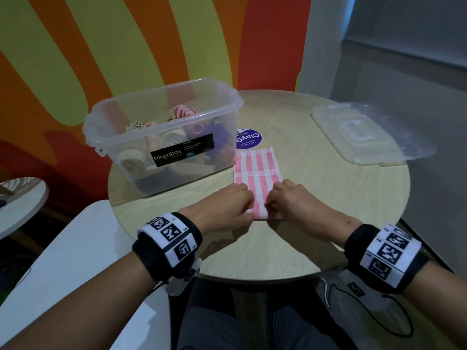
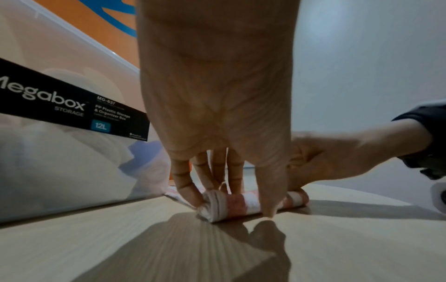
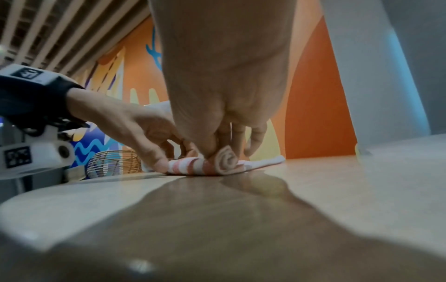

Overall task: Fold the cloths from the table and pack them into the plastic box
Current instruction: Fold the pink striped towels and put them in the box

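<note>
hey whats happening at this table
A person is rolling up a pink and white striped cloth on a round table. Both hands, left hand and right hand, grip the rolled near end while the far part lies flat. Beside it on the person's left, a clear plastic box already holds several rolled cloths. Its lid lies off to the right.

We see a round pale wood table (image 1: 316, 223) carrying a clear plastic box (image 1: 161, 137) far left, its lid (image 1: 366, 137) far right, a purple sticker (image 1: 249, 141) and 1 striped cloth (image 1: 255, 170) between.
</note>
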Action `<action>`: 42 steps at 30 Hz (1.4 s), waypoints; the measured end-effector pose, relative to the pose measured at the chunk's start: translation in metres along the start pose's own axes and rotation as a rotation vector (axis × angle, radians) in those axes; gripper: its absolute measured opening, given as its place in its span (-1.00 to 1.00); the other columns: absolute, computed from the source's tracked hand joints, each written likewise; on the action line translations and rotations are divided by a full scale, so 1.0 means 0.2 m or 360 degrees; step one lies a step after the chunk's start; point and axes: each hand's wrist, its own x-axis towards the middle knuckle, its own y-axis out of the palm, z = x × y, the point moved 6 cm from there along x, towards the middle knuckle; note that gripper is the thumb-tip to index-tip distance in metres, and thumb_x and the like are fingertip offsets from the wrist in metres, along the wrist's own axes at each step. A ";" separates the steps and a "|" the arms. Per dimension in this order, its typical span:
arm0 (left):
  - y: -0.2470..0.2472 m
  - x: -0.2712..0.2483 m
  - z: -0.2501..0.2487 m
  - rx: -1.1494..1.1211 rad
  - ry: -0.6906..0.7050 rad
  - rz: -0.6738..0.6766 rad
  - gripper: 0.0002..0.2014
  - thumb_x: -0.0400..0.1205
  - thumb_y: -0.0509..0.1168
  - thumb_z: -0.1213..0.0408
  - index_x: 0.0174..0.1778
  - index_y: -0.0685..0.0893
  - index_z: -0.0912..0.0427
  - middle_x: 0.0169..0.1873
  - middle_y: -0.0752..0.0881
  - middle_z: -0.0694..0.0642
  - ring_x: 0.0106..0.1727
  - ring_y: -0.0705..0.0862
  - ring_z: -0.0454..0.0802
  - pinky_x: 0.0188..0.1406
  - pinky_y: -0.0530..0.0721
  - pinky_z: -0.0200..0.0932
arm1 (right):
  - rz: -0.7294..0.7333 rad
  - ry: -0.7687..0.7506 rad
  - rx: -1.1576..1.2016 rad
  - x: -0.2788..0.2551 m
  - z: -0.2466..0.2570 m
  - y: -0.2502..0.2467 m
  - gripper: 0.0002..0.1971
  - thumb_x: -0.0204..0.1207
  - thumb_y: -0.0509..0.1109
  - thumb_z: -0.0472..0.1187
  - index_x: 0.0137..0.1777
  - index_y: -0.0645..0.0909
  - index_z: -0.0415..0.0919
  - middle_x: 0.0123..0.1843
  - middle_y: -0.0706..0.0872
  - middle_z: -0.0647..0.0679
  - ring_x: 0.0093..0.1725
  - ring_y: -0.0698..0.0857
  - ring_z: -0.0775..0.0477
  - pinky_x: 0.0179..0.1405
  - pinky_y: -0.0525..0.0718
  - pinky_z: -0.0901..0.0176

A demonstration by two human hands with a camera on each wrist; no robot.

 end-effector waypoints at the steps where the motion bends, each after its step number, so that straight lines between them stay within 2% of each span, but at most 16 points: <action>1: 0.00 -0.01 0.01 0.0019 0.0022 0.0018 -0.81 0.69 0.34 0.07 -0.10 0.52 0.08 -0.14 0.51 -0.03 -0.09 0.46 -0.01 -0.19 0.49 -0.10 | 0.0043 -0.0008 -0.0012 -0.02 0.00 0.01 -0.85 0.69 0.35 -0.04 0.06 0.64 -0.10 0.01 0.57 0.01 0.03 0.50 -0.06 0.00 0.56 -0.06; 4: 0.00 -0.03 0.04 0.0039 0.0036 0.0003 -0.90 0.63 0.37 0.21 -0.05 0.56 0.05 -0.10 0.56 -0.04 -0.05 0.43 -0.06 -0.23 0.37 -0.20 | 0.0092 -0.0052 -0.0050 -0.08 0.00 0.04 -0.77 0.68 0.22 0.12 0.05 0.57 -0.01 0.01 0.51 0.07 0.00 0.48 -0.01 -0.02 0.56 -0.01; 7: -0.01 0.01 0.05 -0.0065 0.0015 -0.0029 -0.98 0.64 0.34 0.27 -0.09 0.63 0.10 -0.15 0.63 -0.01 -0.11 0.50 -0.04 -0.24 0.40 -0.17 | 0.0136 -0.0002 -0.0080 -0.08 0.00 0.04 -0.78 0.67 0.20 0.05 0.07 0.58 -0.05 0.01 0.53 0.02 0.01 0.50 -0.07 -0.03 0.60 -0.06; 11: -0.02 0.01 0.13 -0.0310 -0.0116 0.0024 -0.86 0.71 0.40 0.09 -0.09 0.76 0.05 -0.23 0.70 -0.05 -0.24 0.58 -0.13 -0.27 0.42 -0.15 | 0.0176 0.0128 0.0220 -0.01 -0.04 -0.01 -0.70 0.69 0.31 -0.03 -0.07 0.65 -0.27 -0.09 0.59 -0.17 -0.11 0.55 -0.18 -0.12 0.60 -0.19; 14: 0.01 -0.03 0.15 -0.0433 -0.0194 0.0099 -0.70 0.75 0.35 0.04 -0.32 0.61 -0.06 -0.29 0.63 -0.08 -0.28 0.55 -0.16 -0.31 0.43 -0.15 | 0.0244 0.0308 0.0592 -0.02 -0.11 -0.02 -0.57 0.67 0.42 0.01 -0.09 0.65 -0.45 -0.09 0.64 -0.29 -0.19 0.57 -0.23 -0.23 0.47 -0.02; 17: 0.06 -0.05 0.14 -0.0530 -0.0235 0.0130 -0.58 0.81 0.25 0.08 -0.41 0.47 0.02 -0.33 0.55 -0.03 -0.32 0.51 -0.09 -0.24 0.45 -0.04 | 0.0310 0.0467 0.0739 -0.05 -0.16 0.00 -0.48 0.66 0.44 0.08 -0.13 0.60 -0.50 -0.17 0.54 -0.16 -0.24 0.48 -0.06 -0.21 0.39 0.07; 20: 0.06 -0.06 0.15 -0.0618 -0.0321 0.0139 -0.64 0.80 0.26 0.09 -0.34 0.55 0.02 -0.37 0.58 -0.09 -0.33 0.53 -0.13 -0.28 0.44 -0.11 | 0.0342 0.0501 0.0701 -0.04 -0.17 0.02 -0.46 0.64 0.43 0.16 -0.31 0.52 -0.33 -0.24 0.50 -0.11 -0.32 0.44 -0.01 -0.27 0.37 0.08; 23: 0.02 -0.03 0.12 -0.0574 -0.0387 0.0074 -0.86 0.74 0.34 0.12 -0.10 0.61 0.03 -0.19 0.70 -0.04 -0.19 0.64 -0.08 -0.27 0.49 -0.15 | 0.0360 0.0542 0.0581 -0.02 -0.16 0.03 -0.46 0.65 0.43 0.15 -0.44 0.41 -0.16 -0.37 0.45 -0.05 -0.41 0.39 0.01 -0.35 0.32 0.14; 25: 0.03 0.00 0.11 -0.0500 -0.0452 0.0082 -0.89 0.72 0.34 0.14 -0.05 0.58 0.06 -0.14 0.71 0.04 -0.17 0.65 -0.02 -0.27 0.51 -0.14 | 0.0314 0.0583 0.0559 -0.01 -0.16 0.03 -0.48 0.65 0.43 0.12 -0.46 0.41 -0.12 -0.42 0.45 0.01 -0.43 0.41 0.02 -0.38 0.33 0.16; 27: 0.03 0.03 0.10 -0.0377 -0.0467 0.0072 -0.88 0.70 0.34 0.17 -0.10 0.55 0.06 -0.15 0.68 0.05 -0.15 0.64 0.04 -0.29 0.49 -0.12 | 0.0233 0.0595 0.0522 -0.01 -0.16 0.03 -0.57 0.63 0.45 0.12 -0.36 0.47 -0.11 -0.33 0.53 0.00 -0.35 0.49 -0.01 -0.32 0.44 0.07; 29: 0.00 0.05 0.09 -0.0243 -0.0401 -0.0006 -0.85 0.66 0.37 0.21 -0.16 0.53 0.06 -0.17 0.60 0.02 -0.13 0.60 0.06 -0.30 0.47 -0.10 | 0.0114 0.0544 0.0415 -0.02 -0.15 0.02 -0.69 0.61 0.46 0.12 -0.14 0.52 -0.08 -0.12 0.59 -0.03 -0.13 0.57 -0.09 -0.12 0.58 -0.06; 31: -0.03 0.05 0.06 -0.0126 -0.0299 -0.0083 -0.87 0.65 0.37 0.25 -0.16 0.54 0.07 -0.13 0.56 0.02 -0.10 0.57 0.06 -0.25 0.53 -0.03 | -0.0005 0.0392 0.0317 -0.03 -0.11 -0.01 -0.77 0.63 0.46 0.03 -0.05 0.50 -0.05 -0.04 0.52 0.01 -0.01 0.50 -0.11 -0.01 0.57 -0.10; 35: 0.02 0.03 -0.03 0.0076 -0.0102 -0.0048 -0.92 0.78 0.24 0.19 0.00 0.48 0.03 -0.01 0.58 0.06 -0.05 0.53 0.02 -0.12 0.55 -0.07 | 0.0020 0.0089 0.0171 -0.04 -0.02 -0.02 -0.93 0.58 0.46 -0.23 0.01 0.65 -0.13 -0.03 0.55 0.01 -0.02 0.48 -0.09 -0.03 0.56 -0.05; 37: 0.03 0.00 -0.05 0.0089 -0.0047 -0.0045 -0.88 0.82 0.18 0.10 0.04 0.46 0.04 0.02 0.55 0.07 -0.01 0.50 0.00 -0.07 0.52 -0.09 | 0.0029 0.0041 0.0149 -0.06 -0.03 -0.03 -0.92 0.63 0.40 -0.21 0.07 0.67 -0.11 0.01 0.60 0.02 0.00 0.50 -0.07 0.00 0.56 -0.03; 39: 0.02 -0.03 -0.03 0.0046 -0.0017 0.0004 -0.83 0.77 0.26 0.04 0.04 0.44 0.02 0.01 0.50 0.02 0.03 0.45 -0.02 -0.04 0.50 -0.08 | -0.0013 -0.0027 0.0161 -0.10 -0.05 -0.02 -0.90 0.66 0.35 -0.09 0.11 0.64 -0.02 0.02 0.62 0.10 -0.02 0.50 -0.02 -0.03 0.55 0.02; 42: 0.02 -0.06 -0.01 0.0060 0.0025 0.0004 -0.89 0.71 0.32 0.11 0.06 0.55 0.01 0.00 0.52 -0.04 0.05 0.44 -0.02 0.00 0.55 -0.06 | -0.0022 -0.0109 0.0161 -0.14 -0.03 0.00 -0.98 0.63 0.33 -0.04 0.00 0.54 0.11 -0.05 0.58 0.19 -0.06 0.49 0.02 -0.06 0.55 0.01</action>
